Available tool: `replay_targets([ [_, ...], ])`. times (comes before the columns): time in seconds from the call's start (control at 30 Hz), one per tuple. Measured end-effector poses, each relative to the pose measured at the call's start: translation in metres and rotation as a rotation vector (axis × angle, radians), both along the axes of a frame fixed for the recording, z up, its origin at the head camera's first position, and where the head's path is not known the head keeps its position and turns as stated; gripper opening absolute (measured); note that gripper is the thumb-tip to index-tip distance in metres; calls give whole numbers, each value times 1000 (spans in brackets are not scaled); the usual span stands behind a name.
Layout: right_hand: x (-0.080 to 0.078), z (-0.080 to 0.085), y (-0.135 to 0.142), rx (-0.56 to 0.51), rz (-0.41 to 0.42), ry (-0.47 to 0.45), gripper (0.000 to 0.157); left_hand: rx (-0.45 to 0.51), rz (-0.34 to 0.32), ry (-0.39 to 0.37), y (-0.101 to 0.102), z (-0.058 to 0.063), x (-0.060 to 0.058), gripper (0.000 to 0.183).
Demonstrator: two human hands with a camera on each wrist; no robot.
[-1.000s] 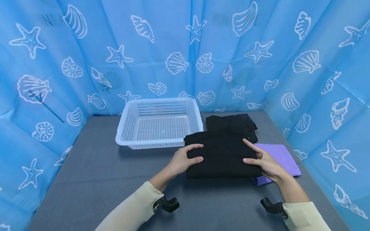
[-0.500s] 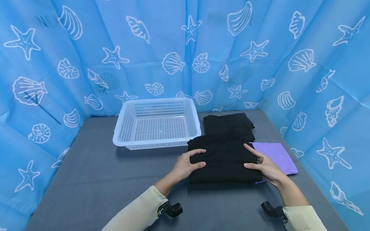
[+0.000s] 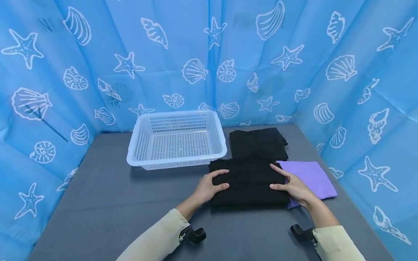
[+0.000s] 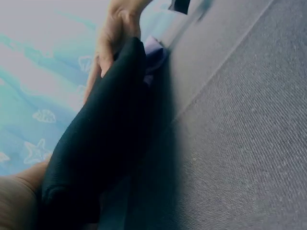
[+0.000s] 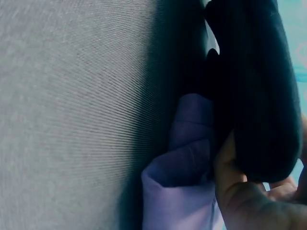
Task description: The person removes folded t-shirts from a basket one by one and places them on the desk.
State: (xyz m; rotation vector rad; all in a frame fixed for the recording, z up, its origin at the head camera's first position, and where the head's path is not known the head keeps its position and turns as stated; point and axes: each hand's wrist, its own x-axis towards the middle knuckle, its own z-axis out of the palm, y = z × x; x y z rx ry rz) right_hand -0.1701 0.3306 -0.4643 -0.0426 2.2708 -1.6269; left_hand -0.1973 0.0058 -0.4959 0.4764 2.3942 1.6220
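Observation:
A thick folded black cloth (image 3: 249,183), probably a garment, is held level between both hands in the head view. My left hand (image 3: 205,186) grips its left edge, thumb and index finger on top. The right hand (image 3: 296,188) grips the opposite edge the same way, and in the right wrist view its other fingers (image 5: 229,165) curl under the cloth. Below the right end lies a folded purple cloth (image 3: 310,177), partly covered; its folded edge (image 5: 192,163) shows in the right wrist view. Behind, a second folded black cloth (image 3: 258,141) lies on the table.
A white perforated plastic basket (image 3: 176,159) stands at the back, left of the second black cloth, with its slotted floor showing. Grey fabric covers the table (image 3: 107,203). A blue curtain (image 3: 176,47) with shell and starfish prints surrounds the back and sides.
Both hands have brought the black cloth nearer the body and lower, then slightly left. More of the second black cloth and the purple cloth now shows. The head view has shifted slightly.

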Motion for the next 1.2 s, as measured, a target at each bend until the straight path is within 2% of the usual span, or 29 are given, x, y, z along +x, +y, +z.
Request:
replay_targets([
  [0.27, -5, -9, -3, 165, 20, 45, 82, 1, -9, -20, -1, -17, 0, 44],
  [0.43, -5, -11, -6, 191, 26, 42, 81, 3, 6, -23, -4, -21, 0, 44],
  [0.6, -5, -10, -9, 221, 25, 21, 82, -28, 3, -17, -7, -18, 2, 46],
  [0.73, -6, -7, -9, 291, 27, 44, 83, -98, 9, -12, -10, -13, 4, 49],
  [0.87, -5, 0, -8, 424, 43, 117, 80, -126, -9, -83, -18, -7, 5, 50],
  [0.97, -2, 7, -5, 560, 37, 181, 72, -149, -41, -122, -32, 0, 6, 48],
  [1.03, -1, 12, -4, 643, 20, 221, 65, -205, -59, -83, -45, 10, 6, 44],
  [1.07, -1, 15, -2, 685, 10, 253, 61, -231, -59, -37, -52, 16, 5, 42],
  [1.13, -5, 23, -1, 736, -15, 296, 56, -272, -41, 67, -66, 30, 2, 36],
  [1.2, -11, 33, -2, 762, -40, 364, 50, -311, 1, 217, -78, 45, -4, 30],
])
